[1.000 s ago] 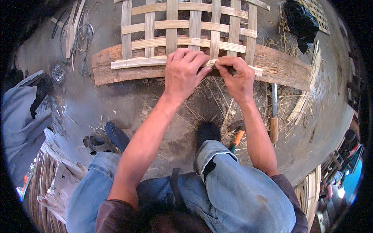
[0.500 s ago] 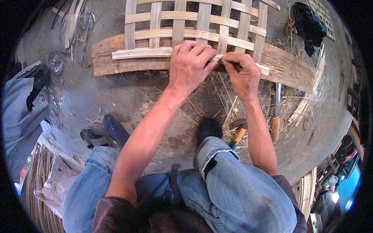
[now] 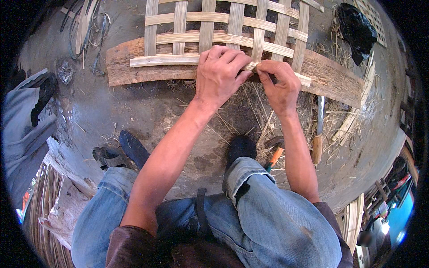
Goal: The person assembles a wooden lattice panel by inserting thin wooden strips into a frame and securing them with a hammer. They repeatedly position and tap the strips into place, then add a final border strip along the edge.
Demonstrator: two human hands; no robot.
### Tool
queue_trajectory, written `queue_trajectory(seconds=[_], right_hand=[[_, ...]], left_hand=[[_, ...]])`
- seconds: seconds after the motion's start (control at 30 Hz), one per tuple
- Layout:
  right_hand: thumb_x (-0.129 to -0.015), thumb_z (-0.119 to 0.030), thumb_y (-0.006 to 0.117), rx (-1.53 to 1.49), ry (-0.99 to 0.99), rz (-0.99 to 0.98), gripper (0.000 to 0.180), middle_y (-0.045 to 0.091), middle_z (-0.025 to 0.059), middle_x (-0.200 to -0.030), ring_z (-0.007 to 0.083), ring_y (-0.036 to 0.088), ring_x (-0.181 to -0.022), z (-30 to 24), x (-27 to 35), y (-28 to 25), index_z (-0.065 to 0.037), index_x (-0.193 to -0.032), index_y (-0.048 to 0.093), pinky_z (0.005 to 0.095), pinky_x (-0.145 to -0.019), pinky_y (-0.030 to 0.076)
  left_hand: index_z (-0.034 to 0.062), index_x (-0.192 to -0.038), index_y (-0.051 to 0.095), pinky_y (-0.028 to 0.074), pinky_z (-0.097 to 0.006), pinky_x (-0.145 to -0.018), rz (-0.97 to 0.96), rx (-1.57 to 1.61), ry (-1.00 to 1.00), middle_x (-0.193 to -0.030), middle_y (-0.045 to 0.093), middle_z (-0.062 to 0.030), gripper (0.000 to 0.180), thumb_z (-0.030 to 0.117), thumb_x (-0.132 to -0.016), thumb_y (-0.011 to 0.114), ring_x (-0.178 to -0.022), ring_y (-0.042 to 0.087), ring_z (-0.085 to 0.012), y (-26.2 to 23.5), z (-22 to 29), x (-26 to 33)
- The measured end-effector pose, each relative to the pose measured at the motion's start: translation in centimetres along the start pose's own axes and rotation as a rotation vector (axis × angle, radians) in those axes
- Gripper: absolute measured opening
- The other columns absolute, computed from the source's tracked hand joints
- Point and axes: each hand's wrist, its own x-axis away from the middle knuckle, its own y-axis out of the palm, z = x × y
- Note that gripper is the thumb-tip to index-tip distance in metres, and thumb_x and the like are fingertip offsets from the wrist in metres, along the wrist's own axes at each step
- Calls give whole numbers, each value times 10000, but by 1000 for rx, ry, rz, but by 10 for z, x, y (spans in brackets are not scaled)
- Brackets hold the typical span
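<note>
A panel of flat bamboo strips woven in an open lattice [image 3: 206,27] lies in front of me, its near edge over a rough wooden board [image 3: 330,80]. The nearest crosswise bamboo strip [image 3: 165,60] runs under both hands. My left hand [image 3: 222,73] is closed on this strip, its fingers bent over the far side and the thumb on the near side. Close beside it, my right hand [image 3: 280,82] pinches the same strip between thumb and forefinger, the other fingers curled in. The fingertips partly hide the strip there.
To the right lie a knife with a wooden handle [image 3: 317,148] and a hammer with an orange grip [image 3: 276,155]. Bamboo shavings [image 3: 339,120] litter the floor. A black plastic bag [image 3: 357,33] lies far right. Loose strips [image 3: 84,29] lie far left, sandals [image 3: 107,156] nearer.
Both hands keep their hold on the strip at nearly the same place. The woven panel sits very slightly farther right in view.
</note>
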Motion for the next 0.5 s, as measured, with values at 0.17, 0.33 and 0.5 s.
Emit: queue_trajectory(seconds=[0.17,0.33,0.5], right_hand=[[-692,10,763,47,-66,-8,213,710,56,-890,236,666,-828,-2,0,0,-83,-872,699,335,-729,532],[-669,27,753,55,-99,14,238,711,51,-895,232,667,-829,1,0,0,-89,-872,708,334,-733,538],[-661,26,724,73,-114,23,249,706,47,-899,234,666,-825,2,1,1,-98,-877,717,339,-732,541]], left_hand=[[172,-983,701,432,-377,-884,-4,-16,-11,-1025,680,37,304,203,-700,807,-1019,579,-201,0,0,1],[172,-1025,698,431,-375,-886,25,4,-3,-1035,681,27,345,185,-698,807,-1015,590,-211,-1,2,1],[188,-1096,669,419,-364,-882,127,36,-34,-994,681,32,409,147,-711,798,-982,599,-188,0,1,11]])
